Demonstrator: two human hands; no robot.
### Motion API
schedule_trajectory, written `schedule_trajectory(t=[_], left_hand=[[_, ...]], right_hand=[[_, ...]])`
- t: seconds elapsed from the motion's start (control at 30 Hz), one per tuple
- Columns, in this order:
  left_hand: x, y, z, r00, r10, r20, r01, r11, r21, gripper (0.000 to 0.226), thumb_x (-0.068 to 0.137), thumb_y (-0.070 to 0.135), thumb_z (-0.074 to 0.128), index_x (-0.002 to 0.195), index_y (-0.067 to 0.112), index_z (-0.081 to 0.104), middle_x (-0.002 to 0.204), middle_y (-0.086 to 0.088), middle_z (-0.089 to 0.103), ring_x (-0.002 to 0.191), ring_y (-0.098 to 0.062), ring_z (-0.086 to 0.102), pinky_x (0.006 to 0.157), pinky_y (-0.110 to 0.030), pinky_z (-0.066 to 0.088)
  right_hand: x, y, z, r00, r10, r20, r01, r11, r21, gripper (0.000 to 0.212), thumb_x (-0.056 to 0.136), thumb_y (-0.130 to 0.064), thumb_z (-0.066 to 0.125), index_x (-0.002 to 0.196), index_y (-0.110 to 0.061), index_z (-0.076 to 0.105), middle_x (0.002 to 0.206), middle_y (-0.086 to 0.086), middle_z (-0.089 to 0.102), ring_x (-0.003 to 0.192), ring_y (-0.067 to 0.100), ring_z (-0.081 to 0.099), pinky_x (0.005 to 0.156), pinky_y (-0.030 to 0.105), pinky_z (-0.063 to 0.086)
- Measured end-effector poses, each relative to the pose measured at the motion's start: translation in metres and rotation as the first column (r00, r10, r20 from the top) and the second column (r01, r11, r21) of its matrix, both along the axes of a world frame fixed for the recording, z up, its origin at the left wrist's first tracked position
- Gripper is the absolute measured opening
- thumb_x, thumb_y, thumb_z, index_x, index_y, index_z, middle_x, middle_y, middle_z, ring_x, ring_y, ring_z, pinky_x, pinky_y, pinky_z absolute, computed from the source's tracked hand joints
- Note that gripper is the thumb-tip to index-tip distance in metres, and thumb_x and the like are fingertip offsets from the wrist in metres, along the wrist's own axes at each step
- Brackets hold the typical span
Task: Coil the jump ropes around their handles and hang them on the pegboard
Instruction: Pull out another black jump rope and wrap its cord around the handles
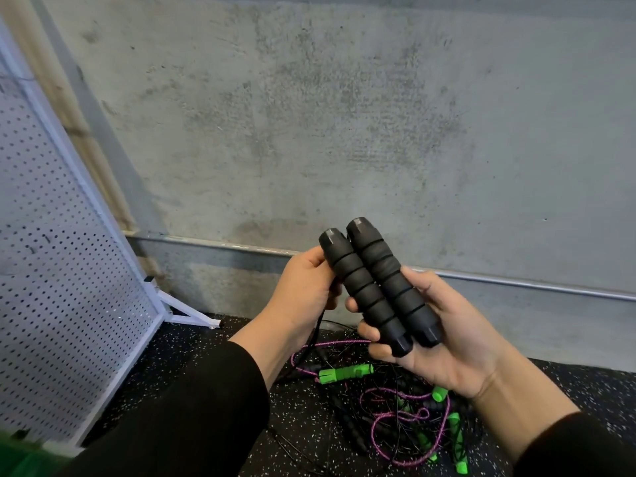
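Gripping two black ribbed handles [378, 287] side by side, right hand [444, 335] with fingers curled round their lower ends; left hand [303, 290] pinching the black cord [315, 333] below the near handle's top. Tangled purple and green ropes [406, 407] lying underneath on the speckled floor [192, 342], pegboard [58, 270] standing left.

You have open air above and to either side of your hands, with only the bare wall [344, 115] behind. On your left the pegboard [51, 270] leans close, its white foot [187, 309] jutting onto the floor [192, 339] towards you. Below your hands a tangle of ropes [395, 407] and green handles [344, 372] covers the floor, with bare floor between it and the pegboard.
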State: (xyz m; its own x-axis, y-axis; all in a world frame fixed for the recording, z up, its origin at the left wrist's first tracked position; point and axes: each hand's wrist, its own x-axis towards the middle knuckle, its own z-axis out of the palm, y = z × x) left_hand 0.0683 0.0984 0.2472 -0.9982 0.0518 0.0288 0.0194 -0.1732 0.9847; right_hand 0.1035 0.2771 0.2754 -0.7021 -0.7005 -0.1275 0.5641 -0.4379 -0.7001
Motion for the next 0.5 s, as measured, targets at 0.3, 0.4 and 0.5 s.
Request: schedule_trajectory(t=[0.3, 0.4, 0.5], left_hand=[[0.001, 0.007, 0.008, 0.992, -0.122, 0.033, 0.125, 0.987, -0.098, 0.023, 0.107, 0.02, 0.046, 0.089, 0.01, 0.056, 0.066, -0.002, 0.042, 0.046, -0.007, 0.028, 0.046, -0.023, 0.022], [-0.001, 0.003, 0.007, 0.986, -0.137, 0.09, 0.15, 0.976, -0.156, 0.027, 0.106, 0.019, 0.046, 0.082, 0.012, 0.055, 0.067, -0.002, 0.04, 0.045, -0.008, 0.025, 0.047, -0.024, 0.019], [0.001, -0.001, 0.005, 0.979, -0.145, 0.145, 0.177, 0.955, -0.237, 0.029, 0.106, 0.02, 0.044, 0.095, 0.01, 0.068, 0.063, 0.003, 0.041, 0.045, -0.008, 0.025, 0.047, -0.023, 0.02]], right_hand=[[-0.008, -0.002, 0.002, 0.949, -0.254, -0.188, 0.284, 0.946, 0.157, 0.041, 0.098, -0.031, 0.05, 0.136, -0.017, 0.054, 0.103, 0.021, 0.059, 0.068, 0.024, 0.051, 0.049, 0.027, 0.037], [-0.011, -0.001, 0.001, 0.908, -0.31, -0.28, 0.39, 0.872, 0.297, 0.037, 0.095, -0.028, 0.056, 0.131, -0.021, 0.057, 0.101, 0.022, 0.064, 0.066, 0.024, 0.052, 0.049, 0.026, 0.038], [-0.015, 0.002, 0.002, 0.869, -0.353, -0.346, 0.47, 0.806, 0.36, 0.028, 0.097, -0.024, 0.059, 0.125, -0.025, 0.058, 0.101, 0.025, 0.066, 0.067, 0.025, 0.052, 0.048, 0.027, 0.038]])
